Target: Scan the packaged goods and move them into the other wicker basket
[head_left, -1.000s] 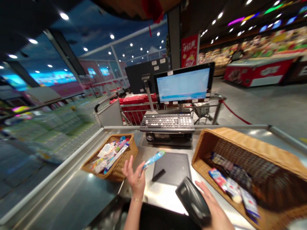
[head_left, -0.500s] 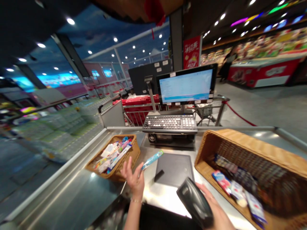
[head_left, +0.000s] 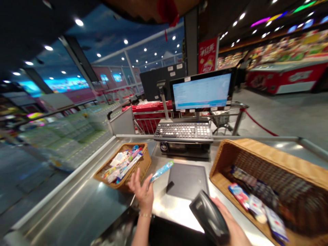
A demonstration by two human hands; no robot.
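Between thumb and fingers, my left hand holds a slim light-blue packet with a green tip, its other fingers spread. The packet points up and right, near the dark square pad on the metal counter. My right hand grips a black handheld scanner, its head tilted toward the pad. Left of my left hand stands a small wicker basket full of mixed small packages. On the right, a larger wicker basket holds several packets, among them a red and blue one.
Behind the pad are a black keyboard and a lit monitor on a stand. Metal rails and a shopping cart stand beyond the counter. A person in dark clothes is far off at the right, beside a red and white freezer.
The view has shifted slightly, so the baskets and screen sit a little further right. Both hands keep nearly the same pose, with the packet and the scanner still in them.
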